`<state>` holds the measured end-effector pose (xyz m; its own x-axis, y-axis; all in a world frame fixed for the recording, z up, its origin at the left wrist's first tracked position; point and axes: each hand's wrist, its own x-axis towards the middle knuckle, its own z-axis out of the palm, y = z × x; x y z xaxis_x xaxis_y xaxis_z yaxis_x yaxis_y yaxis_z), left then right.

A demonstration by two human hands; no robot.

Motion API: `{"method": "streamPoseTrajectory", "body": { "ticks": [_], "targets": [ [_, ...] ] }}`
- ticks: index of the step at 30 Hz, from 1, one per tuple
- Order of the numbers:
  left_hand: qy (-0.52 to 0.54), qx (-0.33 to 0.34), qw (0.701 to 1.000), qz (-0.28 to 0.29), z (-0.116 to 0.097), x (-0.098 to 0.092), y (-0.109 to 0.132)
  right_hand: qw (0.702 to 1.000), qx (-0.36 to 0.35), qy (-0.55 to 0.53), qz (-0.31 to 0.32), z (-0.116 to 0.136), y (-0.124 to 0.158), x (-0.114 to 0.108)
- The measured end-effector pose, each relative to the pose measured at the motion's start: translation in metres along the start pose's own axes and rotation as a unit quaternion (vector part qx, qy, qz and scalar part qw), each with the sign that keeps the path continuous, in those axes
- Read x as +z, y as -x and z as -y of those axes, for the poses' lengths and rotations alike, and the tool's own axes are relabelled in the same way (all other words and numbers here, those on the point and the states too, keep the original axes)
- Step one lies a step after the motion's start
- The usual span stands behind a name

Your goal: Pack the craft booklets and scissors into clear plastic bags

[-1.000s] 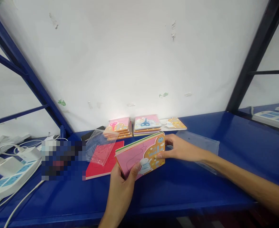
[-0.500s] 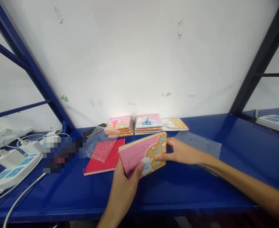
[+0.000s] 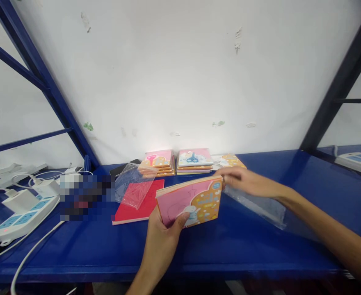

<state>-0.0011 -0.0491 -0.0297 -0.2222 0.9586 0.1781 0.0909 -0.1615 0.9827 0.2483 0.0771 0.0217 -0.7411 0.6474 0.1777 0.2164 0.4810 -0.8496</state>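
Here, left grip (image 3: pixel 160 250) closes on a pink booklet (image 3: pixel 188 203); right grip (image 3: pixel 248 183) open above its edge.

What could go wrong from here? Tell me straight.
The tilted pink-and-orange picture book, held mainly by the left hand, could slip onto the red book. The right hand hovers above a clear plastic sleeve and might crumple it. The stacked picture books behind could get knocked.

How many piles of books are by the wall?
2. The left pile has pink scissors on its top cover. The right pile, right beside it, has blue scissors. A single book lies further right, so it isn't a pile.
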Motion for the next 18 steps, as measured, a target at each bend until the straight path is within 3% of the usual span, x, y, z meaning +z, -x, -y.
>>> {"method": "streamPoseTrajectory", "body": {
  "ticks": [2, 4, 8, 12, 18],
  "targets": [
    [0.021, -0.013, 1.0, -0.01, 0.0, -0.001, 0.0, 0.997, 0.003, 0.038, -0.066, -0.006, 0.002, -0.02],
    [0.054, -0.037, 0.998, 0.001, 0.0, 0.001, 0.001, 0.992, 0.042, 0.084, -0.088, -0.017, 0.005, -0.036],
    [0.098, -0.074, 0.992, 0.035, 0.0, 0.004, 0.003, 0.981, 0.095, 0.165, -0.031, -0.044, 0.01, -0.049],
    [0.114, -0.099, 0.988, 0.027, 0.002, 0.005, 0.003, 0.966, 0.091, 0.241, 0.03, -0.056, 0.01, -0.043],
    [0.126, -0.105, 0.986, 0.033, 0.002, 0.004, 0.002, 0.942, 0.134, 0.308, 0.015, -0.052, 0.001, -0.017]
  ]
}}
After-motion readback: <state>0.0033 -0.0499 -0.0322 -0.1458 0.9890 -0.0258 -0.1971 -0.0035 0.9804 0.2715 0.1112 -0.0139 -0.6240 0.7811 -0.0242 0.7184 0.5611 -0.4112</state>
